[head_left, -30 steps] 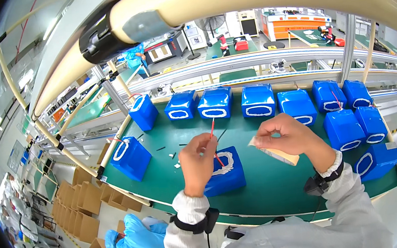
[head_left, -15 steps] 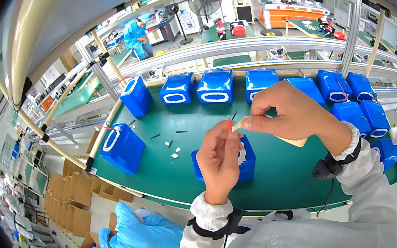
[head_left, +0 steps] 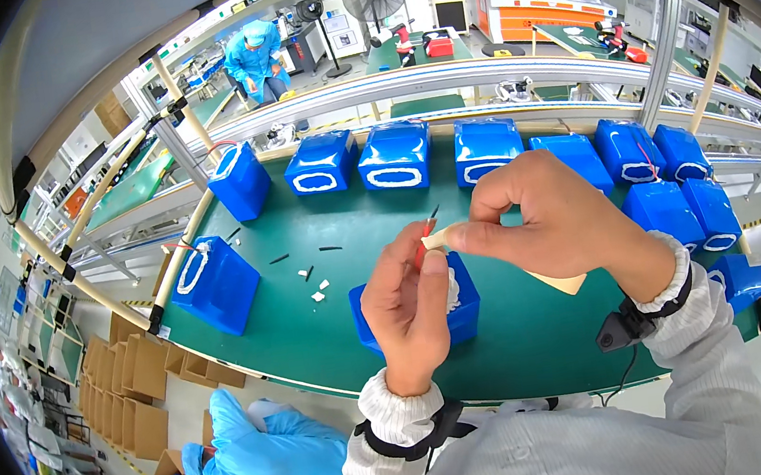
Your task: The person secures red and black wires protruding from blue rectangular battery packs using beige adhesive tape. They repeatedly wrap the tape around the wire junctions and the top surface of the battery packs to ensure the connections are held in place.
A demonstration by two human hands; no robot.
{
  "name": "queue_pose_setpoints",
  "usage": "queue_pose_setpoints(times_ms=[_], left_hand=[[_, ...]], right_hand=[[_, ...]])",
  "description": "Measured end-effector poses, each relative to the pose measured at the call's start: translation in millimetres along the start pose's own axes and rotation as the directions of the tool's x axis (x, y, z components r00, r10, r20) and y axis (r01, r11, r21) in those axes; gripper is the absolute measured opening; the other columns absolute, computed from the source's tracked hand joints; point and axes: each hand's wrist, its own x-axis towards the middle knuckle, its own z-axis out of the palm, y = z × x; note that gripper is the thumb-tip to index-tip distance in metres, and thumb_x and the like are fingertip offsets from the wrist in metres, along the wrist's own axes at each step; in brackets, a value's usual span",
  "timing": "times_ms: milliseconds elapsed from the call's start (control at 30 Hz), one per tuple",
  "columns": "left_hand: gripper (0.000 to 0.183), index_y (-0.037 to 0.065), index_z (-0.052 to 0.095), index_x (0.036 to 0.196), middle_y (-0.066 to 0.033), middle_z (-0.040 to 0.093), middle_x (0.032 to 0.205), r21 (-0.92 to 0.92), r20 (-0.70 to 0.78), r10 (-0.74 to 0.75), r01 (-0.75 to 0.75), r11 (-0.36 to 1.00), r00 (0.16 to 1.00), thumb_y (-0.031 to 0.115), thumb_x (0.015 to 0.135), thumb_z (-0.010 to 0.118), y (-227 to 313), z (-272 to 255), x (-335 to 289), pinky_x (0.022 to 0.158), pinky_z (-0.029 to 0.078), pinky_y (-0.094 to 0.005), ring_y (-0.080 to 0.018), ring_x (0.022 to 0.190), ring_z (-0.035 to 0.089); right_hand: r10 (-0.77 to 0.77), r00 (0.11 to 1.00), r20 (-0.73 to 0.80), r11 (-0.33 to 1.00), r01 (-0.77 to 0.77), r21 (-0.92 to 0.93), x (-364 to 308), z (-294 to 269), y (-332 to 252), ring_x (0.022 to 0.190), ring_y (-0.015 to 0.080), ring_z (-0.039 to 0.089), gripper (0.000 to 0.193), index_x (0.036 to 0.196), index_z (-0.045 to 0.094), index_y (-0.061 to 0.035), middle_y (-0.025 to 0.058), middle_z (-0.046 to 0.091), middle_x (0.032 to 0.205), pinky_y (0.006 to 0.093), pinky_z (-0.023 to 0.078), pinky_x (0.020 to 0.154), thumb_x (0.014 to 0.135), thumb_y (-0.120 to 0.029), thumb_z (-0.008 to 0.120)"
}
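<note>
My left hand (head_left: 410, 315) is closed, pinching a red wire (head_left: 421, 254) with a dark tip between thumb and fingers. Opposite it, my right hand (head_left: 555, 214) pinches a short cream-coloured strip, like tape (head_left: 437, 240), against the wire. Under my hands sits a blue-wrapped block, like a battery pack (head_left: 464, 311), with a white ring of filler on its face, partly hidden by my left hand. Below my right palm shows a flat cream piece (head_left: 558, 282); whether that hand holds it, I cannot tell.
More blue packs (head_left: 395, 154) line the far edge and right side of the green table (head_left: 314, 318). One pack (head_left: 217, 288) stands at left. Black offcuts (head_left: 330, 248) and white scraps (head_left: 318, 296) lie between. A person in blue (head_left: 281, 467) is beside cardboard boxes (head_left: 137, 394).
The view has shifted slightly, so the table scene sits a little left. My right fingertips have brought the cream strip across the red wire, close against my left thumb.
</note>
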Motion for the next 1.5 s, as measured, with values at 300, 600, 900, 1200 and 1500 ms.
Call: queue_pose_setpoints(times_ms=[300, 600, 900, 1200, 1500], left_hand=[[0.03, -0.004, 0.064, 0.117, -0.0057, 0.066, 0.087, 0.097, -0.078, 0.057, -0.05, 0.994, 0.995, 0.022, 0.103, 0.058, -4.3, 6.4, 2.3, 0.058, 0.045, -0.0243, -0.0096, 0.067, 0.054], [0.031, -0.004, 0.065, 0.114, -0.0038, 0.059, 0.078, 0.03, -0.085, 0.068, -0.066, 0.997, 0.994, 0.024, 0.105, 0.056, -4.7, 7.9, 3.9, 0.052, 0.045, -0.0243, -0.0098, 0.064, 0.054], [0.028, -0.003, 0.066, 0.107, -0.007, 0.064, 0.09, -0.006, -0.095, 0.086, -0.087, 0.996, 0.992, 0.021, 0.106, 0.052, -6.7, 7.5, 4.2, 0.054, 0.045, -0.0244, -0.0106, 0.068, 0.055], [0.023, -0.001, 0.069, 0.104, -0.0073, 0.066, 0.093, -0.223, -0.037, -0.09, 0.079, 0.971, 0.995, 0.018, 0.103, 0.056, 4.4, 1.8, 4.3, 0.068, 0.045, -0.0308, -0.014, 0.077, 0.055], [0.018, 0.0, 0.067, 0.106, -0.0072, 0.067, 0.091, -0.436, 0.024, -0.172, 0.166, 0.884, 0.985, 0.013, 0.099, 0.058, 2.0, -6.7, 5.2, 0.072, 0.044, -0.0314, -0.0147, 0.08, 0.057]], right_hand=[[0.001, 0.999, -0.044, 1.0, 0.0, 0.025, -3.7, 5.6, 2.0, 0.045, 0.0219, 0.052, 0.038, 0.062, 0.065, 0.0008, 0.0132, 0.057, 0.053, 0.034, 0.038, 0.046, 0.085, -0.028, 0.073], [0.025, 1.0, -0.019, 0.999, -0.025, -0.023, -6.2, 5.1, -0.9, 0.055, 0.0163, 0.058, 0.028, 0.07, 0.067, -0.0013, 0.0081, 0.063, 0.063, 0.0307, 0.041, 0.051, 0.087, -0.022, 0.076], [-0.024, 0.996, -0.087, 0.999, 0.027, 0.032, -4.2, 11.0, 0.6, 0.043, 0.0209, 0.05, 0.039, 0.059, 0.062, 0.0004, 0.0123, 0.055, 0.051, 0.0345, 0.037, 0.044, 0.085, -0.027, 0.073], [-0.002, 0.999, -0.033, 1.0, 0.002, -0.014, -5.2, 6.9, 2.2, 0.047, 0.02, 0.052, 0.037, 0.062, 0.063, -0.0011, 0.0102, 0.057, 0.055, 0.033, 0.038, 0.047, 0.085, -0.028, 0.075], [-0.038, 0.999, 0.034, 0.997, 0.04, -0.064, -5.9, 6.7, 2.7, 0.054, 0.0165, 0.057, 0.029, 0.067, 0.064, -0.0037, 0.0068, 0.061, 0.061, 0.031, 0.04, 0.05, 0.084, -0.021, 0.079]])
